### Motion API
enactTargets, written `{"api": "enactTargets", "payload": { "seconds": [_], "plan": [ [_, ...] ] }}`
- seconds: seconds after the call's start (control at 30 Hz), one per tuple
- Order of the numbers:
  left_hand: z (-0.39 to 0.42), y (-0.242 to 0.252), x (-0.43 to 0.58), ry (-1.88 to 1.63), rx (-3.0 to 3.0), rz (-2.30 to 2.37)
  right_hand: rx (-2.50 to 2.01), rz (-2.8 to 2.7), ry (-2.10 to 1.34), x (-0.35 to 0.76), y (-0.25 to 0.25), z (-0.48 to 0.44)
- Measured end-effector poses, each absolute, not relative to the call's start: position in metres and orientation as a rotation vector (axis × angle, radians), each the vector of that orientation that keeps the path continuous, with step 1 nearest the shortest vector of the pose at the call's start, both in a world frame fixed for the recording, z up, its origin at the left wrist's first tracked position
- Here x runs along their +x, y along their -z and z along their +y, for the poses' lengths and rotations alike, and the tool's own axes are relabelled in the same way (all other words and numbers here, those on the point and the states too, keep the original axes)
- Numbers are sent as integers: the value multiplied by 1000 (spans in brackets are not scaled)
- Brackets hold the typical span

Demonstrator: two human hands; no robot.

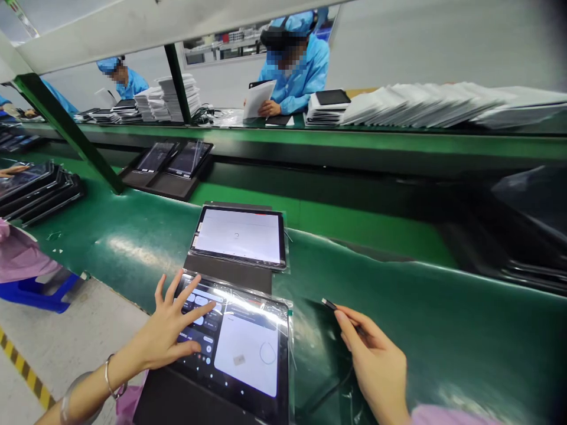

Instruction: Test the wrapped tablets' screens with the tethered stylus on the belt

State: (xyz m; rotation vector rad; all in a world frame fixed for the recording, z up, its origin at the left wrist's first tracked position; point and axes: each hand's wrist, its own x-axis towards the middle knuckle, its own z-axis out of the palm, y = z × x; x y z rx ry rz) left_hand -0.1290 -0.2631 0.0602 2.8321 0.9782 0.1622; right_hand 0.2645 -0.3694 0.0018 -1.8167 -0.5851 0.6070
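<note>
My left hand point(175, 321) is spread over the left part of a tablet point(248, 354), whose lit screen shows a menu panel beside a white window. Clear film covers this tablet, and a dark board point(163, 395) lies under it. To its right, my right hand point(376, 360) pinches a USB cable point(328, 304) by its plug, the metal tip pointing up and left, apart from the tablet. Just beyond lies a second tablet point(239, 236) with a white screen and a small loading circle, also in film.
A recessed green belt point(319, 206) runs behind the bench, carrying a tray point(172, 188) with two wrapped tablets. Stacked tablets point(39, 189) stand at left beside a green post point(71, 136). Across sit co-workers in blue point(310, 65) near piles of white sleeves point(425, 106).
</note>
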Motion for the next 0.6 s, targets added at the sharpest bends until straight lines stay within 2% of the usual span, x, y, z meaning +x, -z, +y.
{"api": "enactTargets", "payload": {
  "seconds": [0.4, 0.6],
  "plan": [
    [-262, -58, -151, -416, 2618, 1255, -1817, -502, -689, 258, -19, -368],
    [-260, -53, -157, -481, 2669, 1289, -1843, -461, -698, 261, -11, -367]
  ]
}}
